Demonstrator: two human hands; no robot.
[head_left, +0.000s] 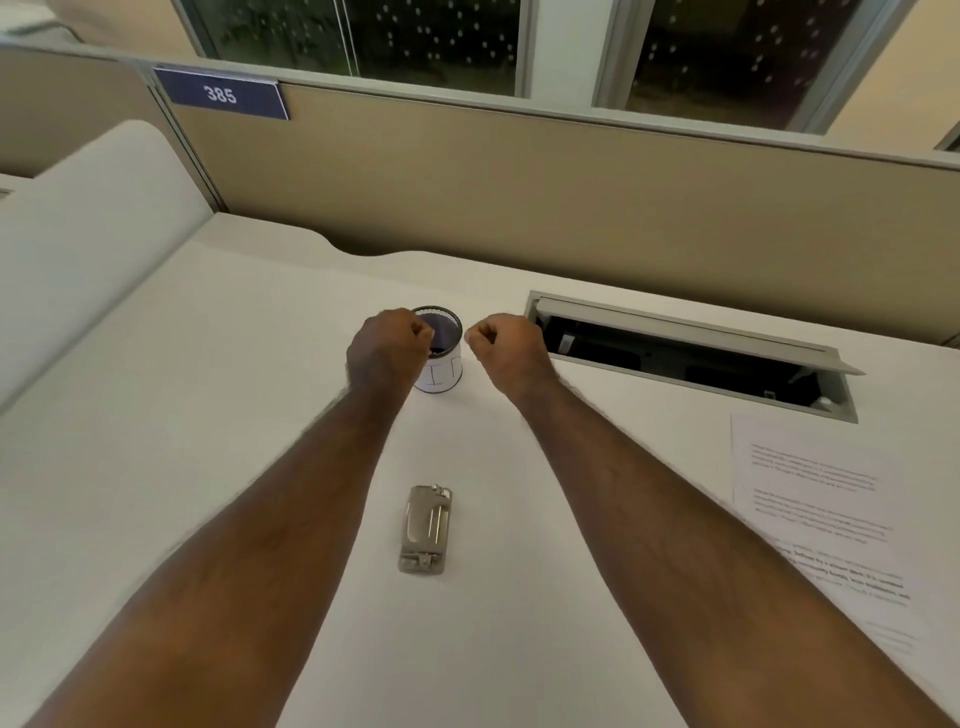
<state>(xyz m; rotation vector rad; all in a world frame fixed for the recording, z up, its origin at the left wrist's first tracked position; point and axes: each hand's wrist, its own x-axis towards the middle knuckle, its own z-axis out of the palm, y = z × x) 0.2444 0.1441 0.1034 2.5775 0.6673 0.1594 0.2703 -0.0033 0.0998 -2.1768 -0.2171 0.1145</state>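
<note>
Black mesh cup (444, 370) wrapped in white paper; left hand (387, 348) curled at its rim, grip unclear; right hand (506, 345) fisted, empty

- My left hand (387, 345) covers the 9 o'clock rim of the mesh cup (445, 370); I can't tell whether it pinches anything.
- Printed sheet (810, 467), 4 o'clock: cut by the right edge, text unreadable.
- Cable hatch (675, 326), 2 o'clock: contents too dark to make out.

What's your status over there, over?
Left hand fisted at pen cup rim. Right hand fisted beside it, apart. Metal desk tool lies nearer, clear of both.
</note>
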